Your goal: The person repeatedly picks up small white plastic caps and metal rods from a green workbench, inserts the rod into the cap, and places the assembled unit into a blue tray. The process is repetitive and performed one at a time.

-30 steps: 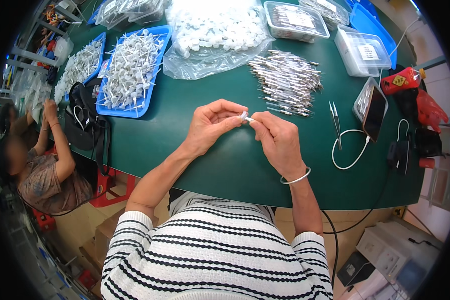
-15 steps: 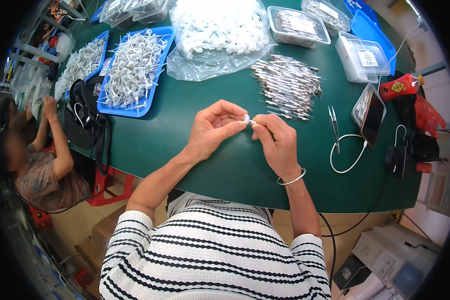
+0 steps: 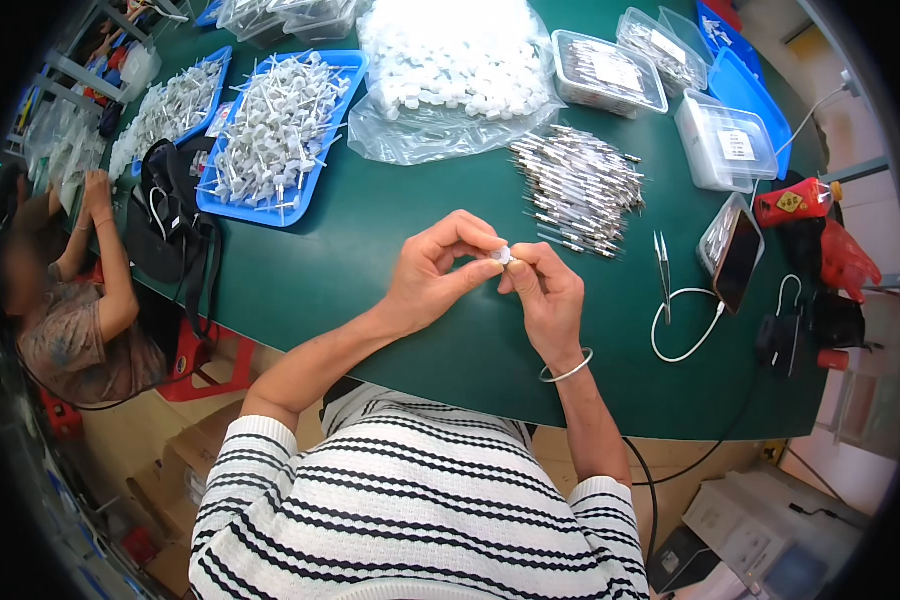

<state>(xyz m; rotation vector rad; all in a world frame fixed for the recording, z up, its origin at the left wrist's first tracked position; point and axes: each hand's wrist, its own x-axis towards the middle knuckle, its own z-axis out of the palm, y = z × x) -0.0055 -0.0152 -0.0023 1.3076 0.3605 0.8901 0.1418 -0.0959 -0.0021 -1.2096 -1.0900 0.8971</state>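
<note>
Over the near middle of the table, my left hand (image 3: 432, 268) pinches a small white plastic cap (image 3: 501, 256) between thumb and forefinger. The fingertips of my right hand (image 3: 550, 300) close on the cap's right side, and they hide whatever else is between them. Just beyond my right hand lies a heap of thin metal-tipped rods (image 3: 578, 190). Behind that, a large clear bag (image 3: 400, 145) is full of loose white caps (image 3: 460, 75). To the left, a blue tray (image 3: 300, 205) holds many white caps with thin stems (image 3: 270, 130).
Metal tweezers (image 3: 662, 270), a white cable (image 3: 670, 352) and a phone (image 3: 738, 265) on a clear box lie to the right. Lidded plastic boxes (image 3: 725, 145) stand at the back right. A black bag (image 3: 165, 240) hangs at the left edge, near another person (image 3: 80, 300).
The metal end of a rod showed between the cap and my right fingers; now those fingers are against the cap and hide it. The whole view has shifted slightly.
</note>
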